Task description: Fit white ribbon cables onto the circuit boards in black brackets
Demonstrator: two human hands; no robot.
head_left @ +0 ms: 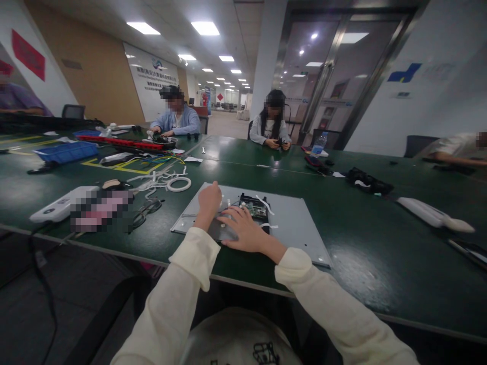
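Note:
A flat grey panel (pixel 292 228) lies on the table in front of me, with a dark frame holding a green circuit board (pixel 255 209) on its middle. Curled into a closed shape, my left hand (pixel 209 204) is over the panel's left part; what its fingers pinch, if anything, is hidden. My right hand (pixel 243 232) rests low over the panel beside the circuit board, palm down with fingers spread. White strips (pixel 265 204) stick out at the board's right side. Small white bits and thin wires near my fingertips are partly covered.
Left of the panel are a white tape roll (pixel 178 184), tangled white strips, glasses (pixel 146 213) and a white power strip (pixel 63 204). A blue tray (pixel 66 151) stands farther left. A bottle (pixel 318 145) and a white tool (pixel 433 215) are rightward. Several people sit around.

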